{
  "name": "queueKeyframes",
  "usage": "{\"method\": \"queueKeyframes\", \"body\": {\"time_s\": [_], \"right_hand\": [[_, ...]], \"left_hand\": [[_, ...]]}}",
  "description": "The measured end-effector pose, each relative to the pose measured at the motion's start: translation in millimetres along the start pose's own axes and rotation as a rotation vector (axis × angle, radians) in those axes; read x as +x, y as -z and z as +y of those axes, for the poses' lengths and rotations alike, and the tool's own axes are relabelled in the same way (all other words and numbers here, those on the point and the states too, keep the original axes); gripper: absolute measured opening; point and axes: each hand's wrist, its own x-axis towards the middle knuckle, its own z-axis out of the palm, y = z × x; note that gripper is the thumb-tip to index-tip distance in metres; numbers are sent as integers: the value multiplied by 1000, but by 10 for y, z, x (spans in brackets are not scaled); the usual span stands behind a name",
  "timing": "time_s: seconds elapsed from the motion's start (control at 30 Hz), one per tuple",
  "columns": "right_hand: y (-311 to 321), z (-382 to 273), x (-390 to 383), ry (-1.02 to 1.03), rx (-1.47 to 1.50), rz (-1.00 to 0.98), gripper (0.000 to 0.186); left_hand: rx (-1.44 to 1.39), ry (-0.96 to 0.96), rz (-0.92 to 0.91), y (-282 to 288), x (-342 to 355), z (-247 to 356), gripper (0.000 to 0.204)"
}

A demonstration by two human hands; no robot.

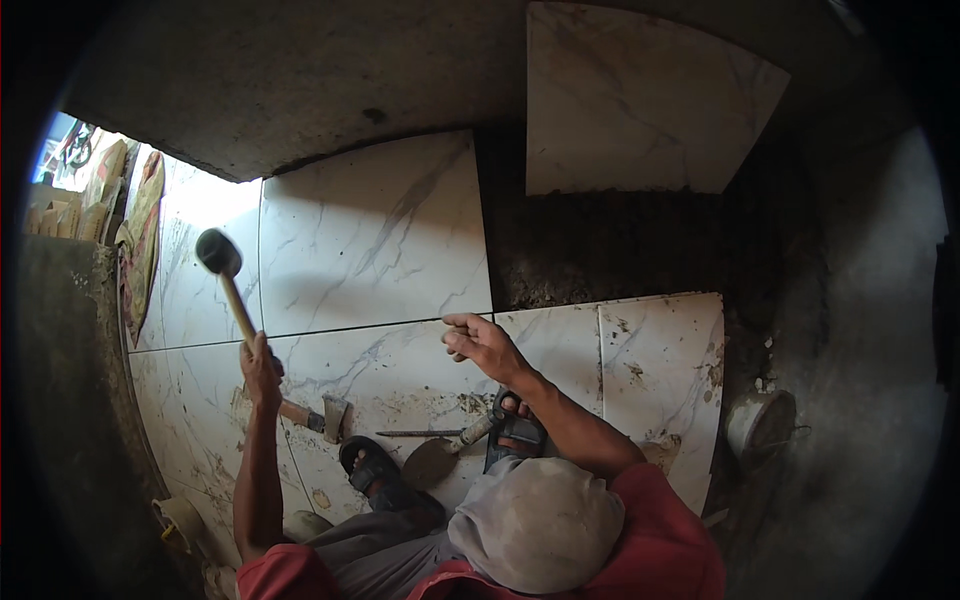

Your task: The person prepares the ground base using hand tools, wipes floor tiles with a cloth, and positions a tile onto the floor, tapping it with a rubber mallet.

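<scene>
My left hand (261, 372) is wrapped round the wooden handle of a rubber mallet (219, 252), whose dark head is over the far left floor tiles. My right hand (482, 350) is empty, index finger stretched out and the other fingers loosely bent. It is nearest the joint at the near right corner of a large white marbled tile (380, 240). Between my arms, a hammer-like tool (334, 418) with a broad metal head and wooden handle lies on the dirty near tiles (350, 365). A trowel (430, 463) lies by my sandalled feet.
Dark, bare ground (610, 240) borders the tiles at the far right, with a loose marbled tile (640, 100) beyond it. A bucket (762, 425) stands by the right wall. A thin rod (412, 433) lies near the trowel. A patterned cloth (143, 240) lies far left.
</scene>
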Motion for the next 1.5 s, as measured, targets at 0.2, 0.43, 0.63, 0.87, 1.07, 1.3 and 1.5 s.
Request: {"method": "queueKeyframes", "body": {"time_s": [0.2,0.43,0.63,0.87,1.07,1.3,1.5], "right_hand": [[-323,-425,533,118,387,-267,77],[298,-300,-162,284,798,153,24],[1244,-656,-214,616,948,761,32],[2377,-722,257,795,872,975,26],[2317,-729,520,842,878,945,26],[2035,-66,1106,572,-532,1116,34],[2281,-428,840,651,-441,1206,35]], "left_hand": [[112,-60,-544,-1087,-931,210,18],[581,-524,-1126,-1752,-1374,199,41],[778,-770,-678,-2122,-739,109,71],[1201,-398,-588,-2079,-107,-107,93],[1230,-394,-595,-2069,-115,-74,91],[1218,-384,-563,-1992,-80,-144,91],[1228,-404,-572,-2107,-102,-81,92]]}}
